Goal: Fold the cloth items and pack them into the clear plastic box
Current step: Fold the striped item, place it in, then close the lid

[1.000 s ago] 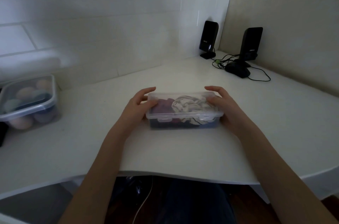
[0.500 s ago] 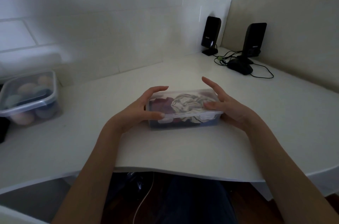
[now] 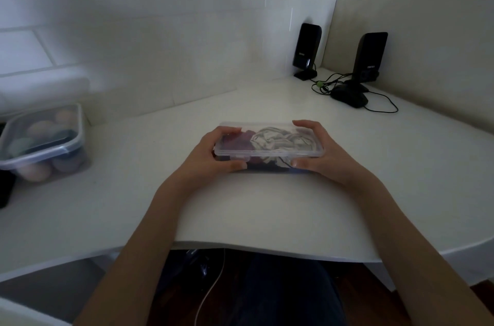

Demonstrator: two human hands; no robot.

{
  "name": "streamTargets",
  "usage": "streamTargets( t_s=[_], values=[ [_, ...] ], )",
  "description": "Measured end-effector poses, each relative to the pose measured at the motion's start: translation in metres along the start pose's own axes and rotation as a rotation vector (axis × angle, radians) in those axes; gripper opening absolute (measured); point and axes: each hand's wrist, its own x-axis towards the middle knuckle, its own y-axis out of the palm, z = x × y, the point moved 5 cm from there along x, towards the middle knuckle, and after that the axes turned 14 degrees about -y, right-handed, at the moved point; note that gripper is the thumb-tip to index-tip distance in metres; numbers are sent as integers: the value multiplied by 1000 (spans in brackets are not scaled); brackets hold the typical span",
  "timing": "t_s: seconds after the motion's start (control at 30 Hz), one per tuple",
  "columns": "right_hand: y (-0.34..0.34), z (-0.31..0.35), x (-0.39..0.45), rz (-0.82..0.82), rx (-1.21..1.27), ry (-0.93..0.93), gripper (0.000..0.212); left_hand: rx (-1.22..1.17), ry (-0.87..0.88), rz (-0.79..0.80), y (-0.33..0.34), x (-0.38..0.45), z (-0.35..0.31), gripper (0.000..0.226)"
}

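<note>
the clear plastic box (image 3: 268,148) sits near the middle of the white desk (image 3: 267,208), its lid on, a purple cloth (image 3: 238,140) showing through the left half and a grey-and-white striped cloth (image 3: 278,138) through the right. a darker cloth shows through the front wall below the lid. the left hand (image 3: 208,157) is wrapped around the box's left end, fingers curled over the far edge of the lid and thumb pressed against the front wall. the right hand (image 3: 318,154) grips the right end the same way, fingers over the lid's far corner, thumb on the front. whether the box rests on the desk or is lifted just off it is hard to tell. at the desk's left edge stands a second lidded container (image 3: 42,141) holding rounded pastel things. in the far right corner two black speakers (image 3: 306,49) stand upright, with a black mouse (image 3: 348,97) and tangled cables just in front of them.
</note>
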Motion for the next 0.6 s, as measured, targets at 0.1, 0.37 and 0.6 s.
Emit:
streamTargets(
  t_s=[0.1,0.37,0.6],
  values=[
    [-1,-5,0,-26,-77,0,75,16,-13,-22,-2,1,2,61],
    [-1,-2,-1,-125,-172,-43,48,16,-26,-32,-1,2,3,58],
    [9,0,8,-234,-319,-102,35,549,218,-413,0,-5,-10,50]
  ],
)
